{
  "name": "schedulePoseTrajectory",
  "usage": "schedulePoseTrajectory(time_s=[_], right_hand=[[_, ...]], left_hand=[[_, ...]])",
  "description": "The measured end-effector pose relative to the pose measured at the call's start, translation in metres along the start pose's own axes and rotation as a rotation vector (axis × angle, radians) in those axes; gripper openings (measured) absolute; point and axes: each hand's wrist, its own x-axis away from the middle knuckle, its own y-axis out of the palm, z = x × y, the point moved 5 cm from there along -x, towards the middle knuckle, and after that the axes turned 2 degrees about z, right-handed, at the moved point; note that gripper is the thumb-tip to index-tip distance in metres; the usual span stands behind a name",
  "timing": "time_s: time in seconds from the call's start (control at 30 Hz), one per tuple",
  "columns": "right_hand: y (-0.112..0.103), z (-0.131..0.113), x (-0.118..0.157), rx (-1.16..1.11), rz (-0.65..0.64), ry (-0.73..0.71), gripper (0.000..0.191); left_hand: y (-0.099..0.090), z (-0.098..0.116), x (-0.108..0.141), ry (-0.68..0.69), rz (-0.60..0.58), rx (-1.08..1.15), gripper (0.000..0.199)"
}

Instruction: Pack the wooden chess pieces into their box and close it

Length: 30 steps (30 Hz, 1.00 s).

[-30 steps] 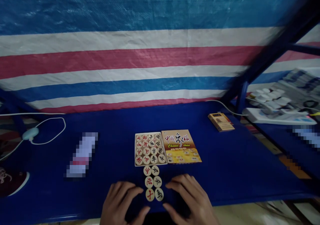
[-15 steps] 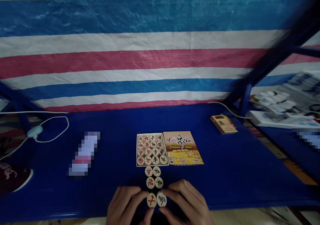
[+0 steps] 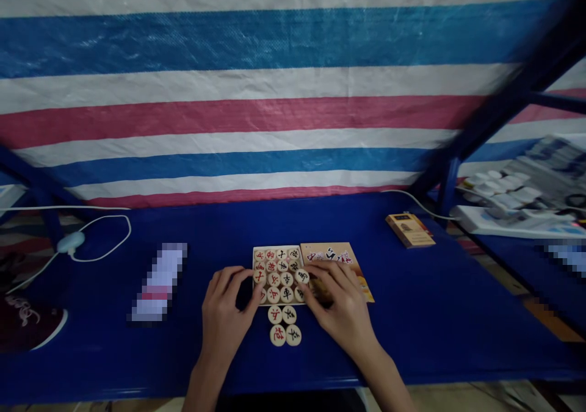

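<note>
A white box (image 3: 276,303) full of round chess pieces with red and black characters lies on the blue table. At its left side my left hand (image 3: 229,305) pinches a red-marked piece (image 3: 259,277) over the third row. Over the right end of that row, my right hand (image 3: 339,296) pinches a black-marked piece (image 3: 301,276). The Chinese chess lid (image 3: 329,252) lies right of the box, partly covered by my right hand. Below the box are two red-marked pieces (image 3: 277,335) on the left and two black-marked ones (image 3: 293,335) on the right.
A blurred phone (image 3: 160,282) and a white cable (image 3: 72,242) lie to the left, with a dark shoe (image 3: 32,321) at the far left. A small tan box (image 3: 410,230) is at the back right. Beyond it sits a white power strip (image 3: 503,220).
Both hands have moved forward from the table's near side to the box, carrying the two pieces over it. The view has shifted slightly.
</note>
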Motion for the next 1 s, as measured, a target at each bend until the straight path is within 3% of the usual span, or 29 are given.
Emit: schedulePoseTrajectory(time_s=[0.33,1.0], right_hand=[[0.004,-0.006,0.003,0.079,-0.030,-0.015,0.029],[0.004,-0.006,0.003,-0.059,-0.071,-0.022,0.036]], left_hand=[[0.002,-0.001,0.004,-0.018,-0.075,-0.024,0.020],[0.002,-0.009,0.005,-0.076,-0.056,0.081,0.021]])
